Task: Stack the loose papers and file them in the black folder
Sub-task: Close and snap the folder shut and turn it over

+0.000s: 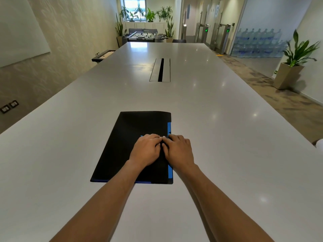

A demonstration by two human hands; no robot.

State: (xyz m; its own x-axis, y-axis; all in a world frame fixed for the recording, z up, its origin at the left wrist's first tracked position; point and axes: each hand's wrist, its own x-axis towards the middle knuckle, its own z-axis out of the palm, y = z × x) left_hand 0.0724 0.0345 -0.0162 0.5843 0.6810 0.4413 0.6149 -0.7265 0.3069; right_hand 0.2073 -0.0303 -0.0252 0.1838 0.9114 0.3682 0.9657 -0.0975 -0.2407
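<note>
A black folder (125,137) lies closed and flat on the white table (218,137), with a blue strip showing along its right edge and bottom edge. My left hand (145,150) and my right hand (177,148) rest side by side on the folder's right half, fingers curled down and pressing near the right edge. The fingertips meet at a small dark spot on the flap; what they touch there is hidden. No loose papers are in view.
A recessed metal cable hatch (160,69) sits in the table's middle, farther away. A potted plant (295,67) stands on the floor at the right. A small white object (320,143) peeks in at the table's right edge.
</note>
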